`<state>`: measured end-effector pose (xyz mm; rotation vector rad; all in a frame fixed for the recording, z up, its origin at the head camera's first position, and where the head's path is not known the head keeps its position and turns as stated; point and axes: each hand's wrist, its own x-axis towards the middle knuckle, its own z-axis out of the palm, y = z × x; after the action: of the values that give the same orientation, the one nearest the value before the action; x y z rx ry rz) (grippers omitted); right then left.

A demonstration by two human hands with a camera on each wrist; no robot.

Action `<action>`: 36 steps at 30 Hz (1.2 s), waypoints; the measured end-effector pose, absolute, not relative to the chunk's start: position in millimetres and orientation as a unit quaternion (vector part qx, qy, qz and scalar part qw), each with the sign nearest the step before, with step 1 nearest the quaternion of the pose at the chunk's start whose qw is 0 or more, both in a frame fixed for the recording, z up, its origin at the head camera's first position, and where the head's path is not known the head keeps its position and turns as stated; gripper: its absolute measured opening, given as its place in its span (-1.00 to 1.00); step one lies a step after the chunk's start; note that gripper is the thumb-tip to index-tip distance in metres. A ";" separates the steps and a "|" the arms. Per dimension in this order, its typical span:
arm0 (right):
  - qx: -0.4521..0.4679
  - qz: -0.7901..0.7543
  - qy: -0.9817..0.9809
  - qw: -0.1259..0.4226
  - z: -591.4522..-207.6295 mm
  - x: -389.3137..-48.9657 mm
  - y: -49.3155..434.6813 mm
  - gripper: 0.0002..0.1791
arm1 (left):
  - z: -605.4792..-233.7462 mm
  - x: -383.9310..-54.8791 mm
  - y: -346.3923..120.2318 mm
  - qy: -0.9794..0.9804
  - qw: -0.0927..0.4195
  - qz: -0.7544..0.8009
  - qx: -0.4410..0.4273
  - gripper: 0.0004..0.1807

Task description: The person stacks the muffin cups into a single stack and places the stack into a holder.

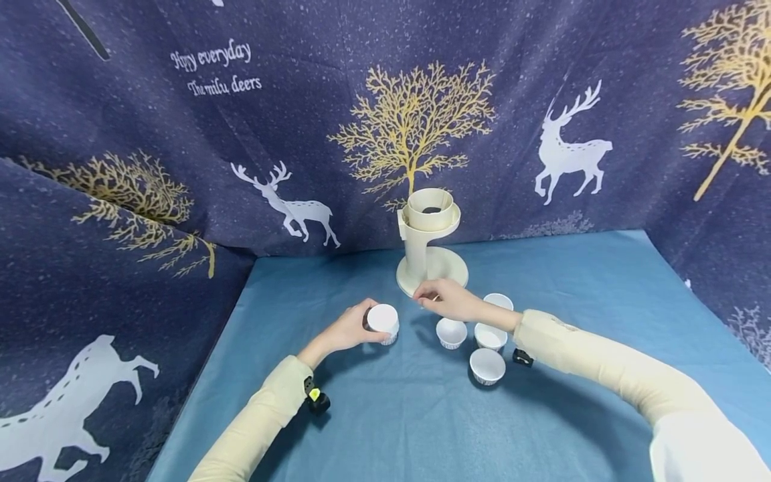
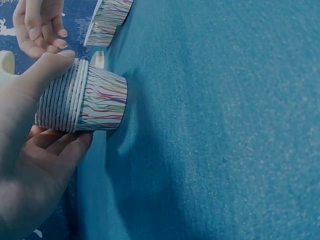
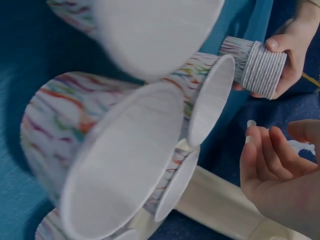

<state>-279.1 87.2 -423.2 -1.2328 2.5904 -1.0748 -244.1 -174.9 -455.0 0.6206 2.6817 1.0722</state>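
Note:
My left hand point(image 1: 352, 328) grips a nested stack of patterned paper baking cups point(image 2: 102, 100), thumb on one side and fingers on the other. The stack is upright, its rims up and the lowest cup's coloured wavy lines showing. In front of the cream stand point(image 1: 415, 254), my right hand point(image 1: 448, 299) hovers with loosely bent fingers and nothing in them. Several single baking cups stand under and beside the right forearm, among them a front cup point(image 1: 487, 366) and a left one point(image 1: 451, 333). The right wrist view shows a large near cup point(image 3: 120, 165) with its white inside.
The cream stand has a ring holder point(image 1: 430, 209) on top and a round base point(image 1: 448, 264). Blue cloth point(image 1: 385, 422) covers the table. A dark printed curtain point(image 1: 289, 134) hangs behind and at the sides. Both wrists carry small black devices.

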 end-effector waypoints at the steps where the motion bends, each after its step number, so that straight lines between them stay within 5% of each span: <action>1: -0.401 -0.351 0.845 0.041 -424.1 -279.1 88.6 -0.83 | -455.4 -244.0 -174.9 0.903 0.094 0.363 0.209 -0.44; 30: -0.429 -0.255 0.867 0.003 -436.3 -265.2 129.7 -0.69 | -458.1 -246.0 -175.0 0.894 0.102 0.387 0.203 -0.43; 36: -0.452 -0.226 0.863 -0.001 -436.4 -260.0 135.9 -0.54 | -458.1 -245.3 -174.3 0.895 0.101 0.386 0.198 -0.43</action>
<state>-260.0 135.9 -436.4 -1.4193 2.7124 -0.7105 -245.3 -174.3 -458.1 0.5859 2.6456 1.1407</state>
